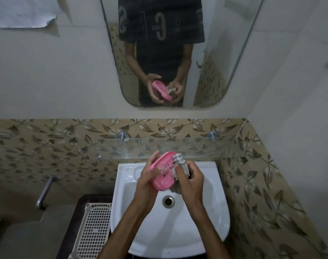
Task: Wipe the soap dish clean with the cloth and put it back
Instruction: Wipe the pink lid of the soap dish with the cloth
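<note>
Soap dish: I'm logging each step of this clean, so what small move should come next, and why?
Probably drag the cloth down along the soap dish: the right hand presses it at the far edge, while the left hand holds the dish tilted over the sink.

White sink (213, 217) under hands; glass shelf (196, 148) behind, bare.

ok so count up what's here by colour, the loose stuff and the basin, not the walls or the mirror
Pink: 1, the soap dish in the left hand
White: 1, the sink
Grey-and-white checked: 1, the cloth in the right hand
Beige: 1, the perforated tray
Total: 4
</note>
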